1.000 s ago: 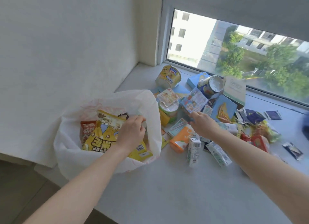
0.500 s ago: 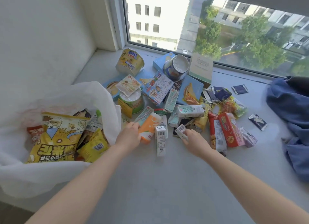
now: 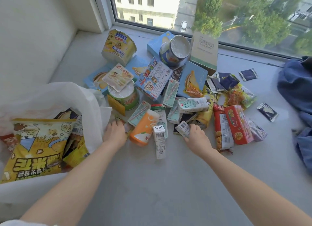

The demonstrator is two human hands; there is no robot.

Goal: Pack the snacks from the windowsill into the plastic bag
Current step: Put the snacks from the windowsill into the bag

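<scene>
On the pale windowsill, close under the glass, the snacks lie in a loose heap of cups, cartons, boxes and small packets. At nine o'clock from the heap the white plastic bag gapes open, with a yellow popcorn bag and other packets inside. The left hand is at the heap's seven o'clock, against the bag's edge. Its fingertips rest on a small packet just beside an orange pouch — whether they pinch it I cannot tell. The right hand, at five o'clock, has its fingers curled round a small carton, tilted with the barcode up. Between the hands stands a slim milk carton. A red box lies at four o'clock, and a blue cloth is heaped at three o'clock.
</scene>
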